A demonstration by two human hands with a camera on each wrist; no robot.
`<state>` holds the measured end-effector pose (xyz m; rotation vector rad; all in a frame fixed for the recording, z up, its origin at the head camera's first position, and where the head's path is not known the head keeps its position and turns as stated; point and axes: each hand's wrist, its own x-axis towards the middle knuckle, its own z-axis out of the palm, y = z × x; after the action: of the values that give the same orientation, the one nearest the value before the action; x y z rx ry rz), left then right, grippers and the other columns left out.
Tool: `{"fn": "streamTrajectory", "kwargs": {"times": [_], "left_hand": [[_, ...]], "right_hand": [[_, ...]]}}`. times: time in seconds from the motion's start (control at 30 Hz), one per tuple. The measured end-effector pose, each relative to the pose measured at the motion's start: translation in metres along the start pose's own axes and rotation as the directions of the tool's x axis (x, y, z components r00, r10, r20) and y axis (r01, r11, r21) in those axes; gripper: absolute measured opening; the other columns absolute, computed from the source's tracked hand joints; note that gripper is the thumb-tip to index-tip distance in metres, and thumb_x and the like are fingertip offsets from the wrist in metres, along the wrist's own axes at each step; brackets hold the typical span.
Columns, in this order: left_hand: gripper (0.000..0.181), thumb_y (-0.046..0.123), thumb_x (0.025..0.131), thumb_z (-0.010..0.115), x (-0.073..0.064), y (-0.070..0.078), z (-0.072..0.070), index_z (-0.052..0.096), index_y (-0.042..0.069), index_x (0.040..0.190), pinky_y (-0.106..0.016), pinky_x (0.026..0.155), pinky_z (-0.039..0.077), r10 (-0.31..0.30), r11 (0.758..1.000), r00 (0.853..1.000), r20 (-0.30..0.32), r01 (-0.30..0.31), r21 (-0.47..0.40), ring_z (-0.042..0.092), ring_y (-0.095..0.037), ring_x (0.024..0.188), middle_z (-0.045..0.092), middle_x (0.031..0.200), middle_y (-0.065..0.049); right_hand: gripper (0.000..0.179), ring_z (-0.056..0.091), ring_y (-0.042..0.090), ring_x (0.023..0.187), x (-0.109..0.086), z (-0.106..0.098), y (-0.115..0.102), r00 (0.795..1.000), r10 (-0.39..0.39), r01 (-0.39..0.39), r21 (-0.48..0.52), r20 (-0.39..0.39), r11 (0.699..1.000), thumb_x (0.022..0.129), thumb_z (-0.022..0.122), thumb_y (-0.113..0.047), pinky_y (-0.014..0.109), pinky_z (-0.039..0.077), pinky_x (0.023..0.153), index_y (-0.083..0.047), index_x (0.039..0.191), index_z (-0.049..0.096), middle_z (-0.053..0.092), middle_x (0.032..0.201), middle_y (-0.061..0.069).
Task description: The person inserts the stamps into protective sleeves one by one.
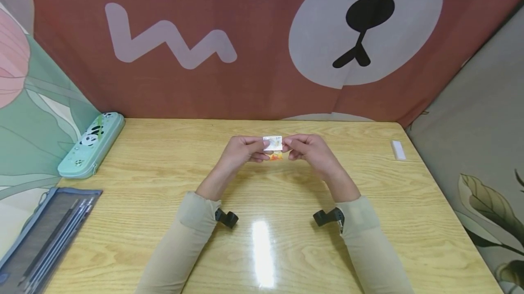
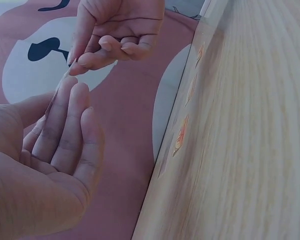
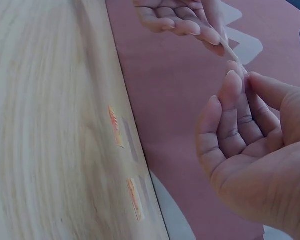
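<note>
A small thin white card (image 1: 272, 143) with faint print is held up between both hands over the far part of the table. My left hand (image 1: 239, 152) pinches its left side between thumb and fingers. At its right edge, the thumb and forefinger of my right hand (image 1: 309, 152) pinch it. Both wrist views show the card (image 2: 54, 100) nearly edge-on. Below it lies an orange-printed piece (image 1: 276, 155), partly covered in the head view. Several such orange pieces (image 2: 181, 135) lie in a row on the table in the left wrist view.
On the left stand a mint panda pencil case (image 1: 92, 144) and a blue-edged mesh pouch (image 1: 53, 235) with pencils or pens inside. A small white block (image 1: 398, 150) lies at the right edge of the wooden table (image 1: 262, 194). A brown bear-print cloth (image 1: 262, 80) hangs behind.
</note>
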<state>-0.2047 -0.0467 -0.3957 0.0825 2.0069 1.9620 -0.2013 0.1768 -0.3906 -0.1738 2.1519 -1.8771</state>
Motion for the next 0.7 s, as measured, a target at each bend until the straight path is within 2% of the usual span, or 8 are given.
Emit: {"fn": "streamTrajectory", "kwargs": {"times": [0.13,0.47,0.7], "left_hand": [[0.029,0.019,0.097,0.070,-0.0007,0.0002,0.0005,0.074,0.001,0.119,-0.054,0.094,0.059,0.005,1.000,1.000,0.008,-0.005,0.013,0.076,-0.011,0.072,0.079,0.096,-0.016],[0.030,0.022,0.097,0.071,-0.0014,0.0003,0.0007,0.074,0.001,0.118,-0.042,0.085,0.064,0.008,0.999,1.000,0.018,-0.008,0.031,0.076,-0.011,0.072,0.079,0.094,-0.014],[0.029,0.022,0.097,0.071,-0.0022,0.0020,0.0015,0.075,0.002,0.118,-0.051,0.092,0.060,0.005,1.000,1.000,0.017,-0.006,0.031,0.076,-0.011,0.073,0.079,0.095,-0.014]], "right_hand": [[0.032,0.066,0.011,0.073,0.0005,-0.0012,-0.0007,1.000,-0.008,0.008,-0.010,0.010,1.000,0.103,0.062,-0.019,0.023,0.060,0.077,0.007,0.121,0.068,0.071,0.089,-0.005],[0.029,0.064,0.008,0.070,0.0013,0.0013,0.0007,1.000,-0.007,0.007,-0.033,0.010,0.999,0.102,0.061,-0.014,0.022,0.059,0.076,0.010,0.118,0.068,0.070,0.087,-0.006],[0.032,0.066,0.006,0.070,0.0007,0.0009,-0.0012,1.000,0.005,-0.005,-0.010,-0.001,1.000,0.100,0.062,-0.011,0.022,0.060,0.076,0.014,0.120,0.065,0.071,0.094,-0.008]]}}
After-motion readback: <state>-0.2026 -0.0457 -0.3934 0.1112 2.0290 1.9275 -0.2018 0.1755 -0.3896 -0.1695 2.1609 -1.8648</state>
